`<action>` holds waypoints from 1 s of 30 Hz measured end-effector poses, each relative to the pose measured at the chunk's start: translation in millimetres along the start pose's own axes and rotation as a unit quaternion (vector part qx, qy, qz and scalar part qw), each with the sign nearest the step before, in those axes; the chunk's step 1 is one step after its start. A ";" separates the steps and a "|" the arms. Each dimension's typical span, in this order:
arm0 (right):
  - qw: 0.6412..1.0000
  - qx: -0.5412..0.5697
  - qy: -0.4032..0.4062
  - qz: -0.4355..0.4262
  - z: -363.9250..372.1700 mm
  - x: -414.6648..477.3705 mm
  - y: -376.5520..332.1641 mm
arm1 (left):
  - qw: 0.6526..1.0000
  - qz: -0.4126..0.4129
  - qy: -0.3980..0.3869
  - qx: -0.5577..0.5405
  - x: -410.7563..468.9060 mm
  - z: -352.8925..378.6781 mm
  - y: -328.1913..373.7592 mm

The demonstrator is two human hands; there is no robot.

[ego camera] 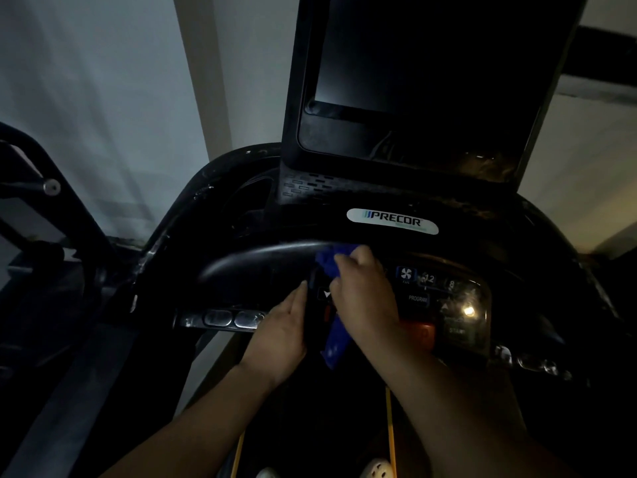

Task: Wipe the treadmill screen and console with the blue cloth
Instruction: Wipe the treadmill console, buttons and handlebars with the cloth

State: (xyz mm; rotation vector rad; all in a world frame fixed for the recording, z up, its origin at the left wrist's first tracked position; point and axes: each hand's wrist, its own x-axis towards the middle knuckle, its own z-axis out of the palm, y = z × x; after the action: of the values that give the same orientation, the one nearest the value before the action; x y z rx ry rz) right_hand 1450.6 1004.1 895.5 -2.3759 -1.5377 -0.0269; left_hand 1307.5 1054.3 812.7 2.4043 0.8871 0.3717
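- Now, right hand point(365, 298) is curled round the cloth point(329, 263), bunching it and pressing it onto the console point(310, 219) at the left edge of the keypad, just under the handlebar point(262, 257).
- Left hand point(282, 332) lies alongside with fingers straight and together, fingertips touching the keypad's left edge; it holds nothing.
- Risk one: the keys are right under that palm. If the wipe sweeps right with weight on it, the fan key point(406, 274), the PROGRAM key point(417, 299) or the start key point(456, 330) could get pressed.
- Risk two: a tail of cloth hangs off the console's near edge, close to the red button point(418, 334); it could drag or catch there.
- Risk three: it's dim, with a glare spot point(468, 310) near the right edge, so I'd say smears are easily missed.
- Risk four: the screen point(413, 63) stands well above, at the far edge, with the cloth nowhere near it; it could get skipped.
- Count: one cloth, one screen, one console, two hands, one Precor badge point(392, 220), two oval metal pads point(232, 319) at the left near edge.
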 end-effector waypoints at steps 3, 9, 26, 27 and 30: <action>1.000 -0.010 -0.017 -0.010 1.1 -3.6 6.9 | 1.000 0.001 -0.004 0.000 2.2 -3.8 5.9; 0.994 0.034 0.032 0.094 -9.3 -0.1 31.1 | 1.000 0.006 -0.009 0.010 19.4 -15.5 16.2; 0.997 0.022 0.000 0.074 -5.6 -11.9 34.6 | 0.999 -0.036 -0.023 0.026 24.2 -21.1 24.9; 0.998 0.024 -0.004 0.054 -1.9 -12.2 28.4 | 0.999 -0.037 -0.025 0.025 24.5 -21.6 26.2; 1.000 0.013 -0.005 0.021 -2.9 -5.4 36.4 | 0.999 -0.035 -0.038 0.013 25.9 -22.4 24.7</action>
State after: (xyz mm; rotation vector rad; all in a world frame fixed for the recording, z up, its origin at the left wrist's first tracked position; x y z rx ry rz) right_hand 1481.3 984.9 888.3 -2.3911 -1.4824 0.0146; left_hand 1330.0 1064.7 847.0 2.3864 0.9449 0.2428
